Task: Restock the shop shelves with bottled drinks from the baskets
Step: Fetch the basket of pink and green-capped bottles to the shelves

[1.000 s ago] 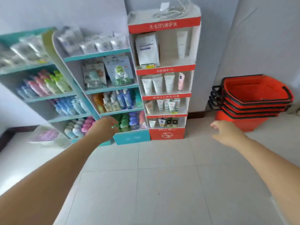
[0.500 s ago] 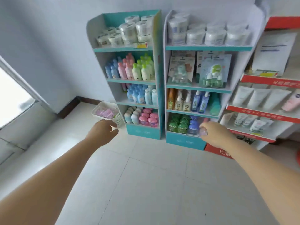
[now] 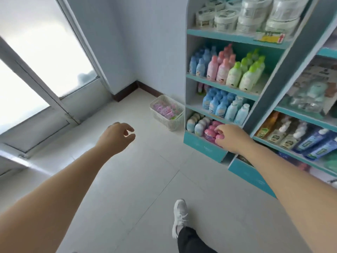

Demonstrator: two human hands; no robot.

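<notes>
**Teal shelf unit (image 3: pixel 202 146), labels too blurred to read**

Right hand (image 3: pixel 230 138) curls against the pink bottles (image 3: pixel 209 133) on the bottom shelf; I cannot tell whether it grips one. Left hand (image 3: pixel 116 137) hangs loosely curled and holds nothing. A white basket (image 3: pixel 164 121) stands just beside the unit. The print on the yellow tag (image 3: pixel 269 37) up top is unreadable.

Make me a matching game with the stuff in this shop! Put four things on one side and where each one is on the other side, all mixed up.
Things
1. white basket
2. green-capped bottles
3. white jars
4. pink round bottles

Places
A. bottom shelf of the teal shelf unit
B. top shelf of the unit
C. on the floor, just left of the unit
D. second shelf from the top

Pairs: 1-C, 2-D, 3-B, 4-A
</notes>
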